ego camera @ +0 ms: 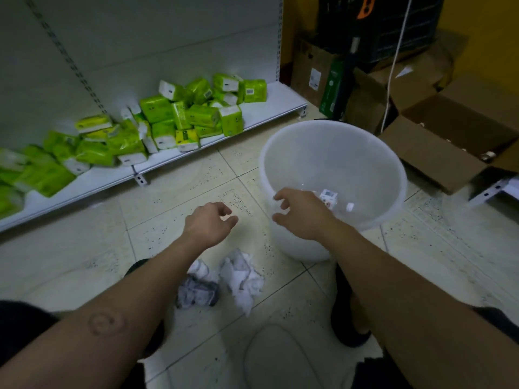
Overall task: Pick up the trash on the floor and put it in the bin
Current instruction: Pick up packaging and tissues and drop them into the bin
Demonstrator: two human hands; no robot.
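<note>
On the tiled floor (174, 217), just in front of the crouching person's knees, lie two crumpled wads: a white tissue (241, 276) and, touching it, a greyer paper wad (196, 292). Both are near the foot of the white bin (331, 124), which stands close enough to need only a short carry. The left hand (209, 223) hovers above bare tile beyond the wads, fingers loosely curled and holding nothing. The right hand (300, 213) hangs over the bin's near rim, likewise loose and empty, probably having nothing left to drop. A small printed box (328, 196) lies inside the bin. Either hand would have to draw back toward the body to reach the wads.
</note>
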